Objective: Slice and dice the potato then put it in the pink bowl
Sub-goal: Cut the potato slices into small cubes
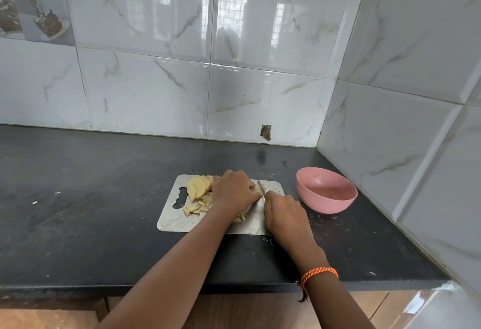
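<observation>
Dark stone countertop [104,198] fills your view, backed by glossy white marble-look wall tiles [156,81] that meet in a corner to the right. Take the metal cutting board [171,220] as your landmark: it lies flat on the counter, near its front edge, with a cut-out handle slot at its left end.

On the board's far left part sits a fanned stack of potato slices [199,186], pale yellow and leaning against one another. Just in front of that stack, toward you, lie smaller diced pieces [194,209], scattered loosely on the board, and a few more show under your left forearm near the board's middle.

Your left hand [233,192] rests over the middle of the board, fingers curled down and pressing on a piece of potato [259,188] whose pale edge just shows at the fingertips. Your right hand [283,214] is over the board's right part, closed around the handle of a knife [261,186]; the handle is hidden in your fist, and the blade points away from you, right against the left fingertips and that piece. An orange braided band [318,275] circles your right wrist.

Off the board's right end, just beside it and not touching, the pink bowl [326,199] stands upright on the counter. Only faint smears show inside it. Small crumbs and flecks dot the counter around the board.
</observation>
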The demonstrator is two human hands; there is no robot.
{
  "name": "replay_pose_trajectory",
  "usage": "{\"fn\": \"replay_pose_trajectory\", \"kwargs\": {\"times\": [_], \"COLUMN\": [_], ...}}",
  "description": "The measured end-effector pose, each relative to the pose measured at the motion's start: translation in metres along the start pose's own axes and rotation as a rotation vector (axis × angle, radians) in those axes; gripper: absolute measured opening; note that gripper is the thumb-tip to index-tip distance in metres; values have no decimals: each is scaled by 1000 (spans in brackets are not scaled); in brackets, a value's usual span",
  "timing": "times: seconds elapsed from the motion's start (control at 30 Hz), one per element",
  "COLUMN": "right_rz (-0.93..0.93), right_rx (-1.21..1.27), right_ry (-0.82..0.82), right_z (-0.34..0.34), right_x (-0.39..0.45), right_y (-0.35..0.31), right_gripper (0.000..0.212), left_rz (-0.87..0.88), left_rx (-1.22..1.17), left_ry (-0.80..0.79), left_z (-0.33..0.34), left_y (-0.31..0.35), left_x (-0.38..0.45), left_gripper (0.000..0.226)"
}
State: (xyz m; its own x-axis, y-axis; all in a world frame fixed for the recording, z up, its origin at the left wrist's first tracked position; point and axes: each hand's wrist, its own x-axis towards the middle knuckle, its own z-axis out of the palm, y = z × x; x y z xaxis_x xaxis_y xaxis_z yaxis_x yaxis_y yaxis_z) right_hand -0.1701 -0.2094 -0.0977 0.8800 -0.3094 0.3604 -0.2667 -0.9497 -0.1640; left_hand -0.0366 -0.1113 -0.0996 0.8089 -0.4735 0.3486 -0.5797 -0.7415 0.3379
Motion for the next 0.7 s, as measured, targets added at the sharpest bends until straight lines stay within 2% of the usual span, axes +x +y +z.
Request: {"fn": "replay_pose_trajectory", "kwargs": {"times": [0.2, 0.4, 0.6, 0.7], "right_rz": [42, 65, 79, 65], "right_rx": [59, 66, 144, 144], "right_ry": [4, 15, 155, 152], "right_z": [-9, -17, -16, -12], "right_x": [-21, -49, -41, -27], "right_y": [-1, 2, 1, -1], "right_gripper": [19, 23, 24, 22], "left_rz": [-29, -44, 13, 22], "left_rx": [5, 81, 42, 6], "left_ry": [8, 72, 28, 22], "left_z": [7, 9, 4, 1], "left_y": [-3, 1, -7, -9], "left_x": [4, 1, 2, 3], "left_gripper": [39, 33, 36, 36]}}
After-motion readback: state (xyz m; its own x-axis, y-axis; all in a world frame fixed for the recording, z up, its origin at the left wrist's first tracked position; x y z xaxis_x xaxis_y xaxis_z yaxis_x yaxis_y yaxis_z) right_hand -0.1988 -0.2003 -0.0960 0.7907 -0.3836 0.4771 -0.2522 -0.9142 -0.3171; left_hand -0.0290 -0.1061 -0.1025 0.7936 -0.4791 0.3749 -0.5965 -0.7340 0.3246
